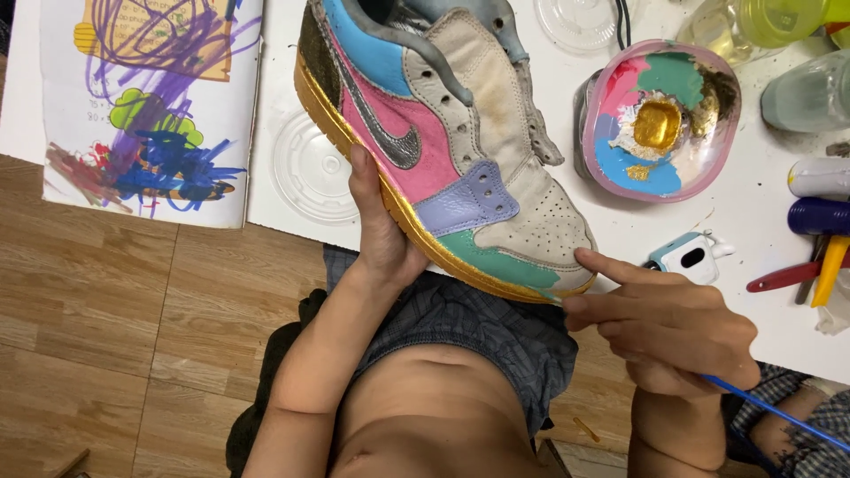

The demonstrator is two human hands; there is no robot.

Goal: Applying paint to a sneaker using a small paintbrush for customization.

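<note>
So here's the sneaker (452, 133), lying on its side at the near edge of the white table (761, 265), toe hanging out over my lap. The left hand (376, 230) cups it from underneath around the midsole, fingers wrapped up against the gold edge, so it's holding the shoe steady. The right hand (660, 323) sits at the toe, closed around a thin blue-handled brush (779, 412), with the forefinger stretched out and touching the toe rim. The bristle end is hidden behind the fingers, so I can't tell exactly where it's landing.

Progress-wise, I'd say it's well along. The side panels already have color: blue up by the collar, pink in the middle, lilac on the lower eyelet panel, teal along the toe wrap, and a silvery-grey swoosh. The gold midsole stripe runs pretty much heel to toe. What looks untouched is the perforated toe box and the tongue area, both still off-white and a bit grubby, plus the grey collar lining. The gold at the toe tip looks like the bit being worked on.

The paint palette (660, 119), a pink-rimmed dish with blobs of teal, blue, pink and gold, sits just right of the shoe. A scribbled test sheet (150, 106) lies off to the left, with markers (819, 217) at the far right.
</note>
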